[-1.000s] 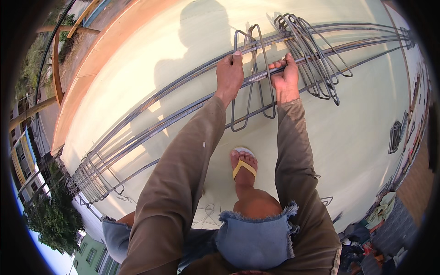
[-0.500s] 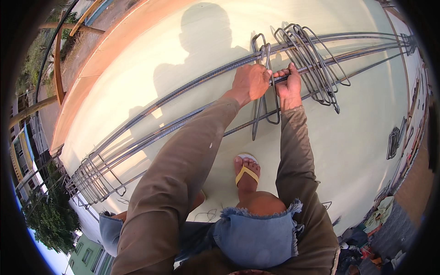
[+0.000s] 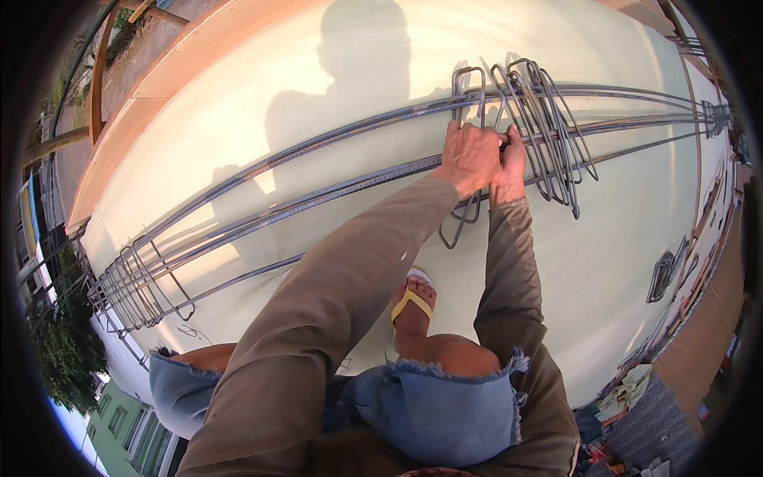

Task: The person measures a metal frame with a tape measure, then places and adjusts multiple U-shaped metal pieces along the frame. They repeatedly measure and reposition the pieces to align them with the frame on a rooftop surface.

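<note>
My left hand is closed round a bent steel stirrup where it crosses the middle long rebar rods. Right beside it, touching, my right hand is curled with its thumb pointing up at the same rods. What lies inside its fingers is hidden. Close to the right hand's far side hangs a bundle of several stirrups, looped round the upper and middle rods. The lower end of the held stirrup shows below my wrists.
Another group of stirrups encloses the rods at the far left. Loose stirrups lie on the pale surface at right. An orange-brown board edge runs along the upper left. My sandalled foot stands below the rods.
My left hand has shifted right and slightly down, against my right hand. The held stirrup has moved right, nearer the bundle. The view has tilted slightly.
</note>
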The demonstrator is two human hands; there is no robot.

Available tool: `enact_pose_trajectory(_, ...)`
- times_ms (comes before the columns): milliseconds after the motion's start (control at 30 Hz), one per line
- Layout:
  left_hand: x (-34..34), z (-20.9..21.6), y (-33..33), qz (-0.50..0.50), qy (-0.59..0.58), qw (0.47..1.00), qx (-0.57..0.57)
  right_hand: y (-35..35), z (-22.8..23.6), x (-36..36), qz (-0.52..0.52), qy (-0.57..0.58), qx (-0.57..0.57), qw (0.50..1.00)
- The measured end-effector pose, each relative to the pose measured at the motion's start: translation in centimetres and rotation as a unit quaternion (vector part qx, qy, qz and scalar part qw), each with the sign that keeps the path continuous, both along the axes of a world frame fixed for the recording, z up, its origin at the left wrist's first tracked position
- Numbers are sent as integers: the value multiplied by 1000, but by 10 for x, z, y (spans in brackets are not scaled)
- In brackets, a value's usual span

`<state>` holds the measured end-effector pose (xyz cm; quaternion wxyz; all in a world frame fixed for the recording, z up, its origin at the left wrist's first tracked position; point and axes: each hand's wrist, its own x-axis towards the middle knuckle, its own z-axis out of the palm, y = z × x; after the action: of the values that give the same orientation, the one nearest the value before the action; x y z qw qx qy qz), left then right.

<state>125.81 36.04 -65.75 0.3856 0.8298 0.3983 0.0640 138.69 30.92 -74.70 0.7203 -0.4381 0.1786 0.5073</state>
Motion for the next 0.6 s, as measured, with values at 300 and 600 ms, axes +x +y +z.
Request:
enact_pose_trajectory(300,-2,-4,10,13,3,997,-73,-1,-13,5,24,34,-15,999)
enact_pose_trajectory(600,-48,-52,12,209,-103,962,-140,0,-4,-5,-20,4,-27,999)
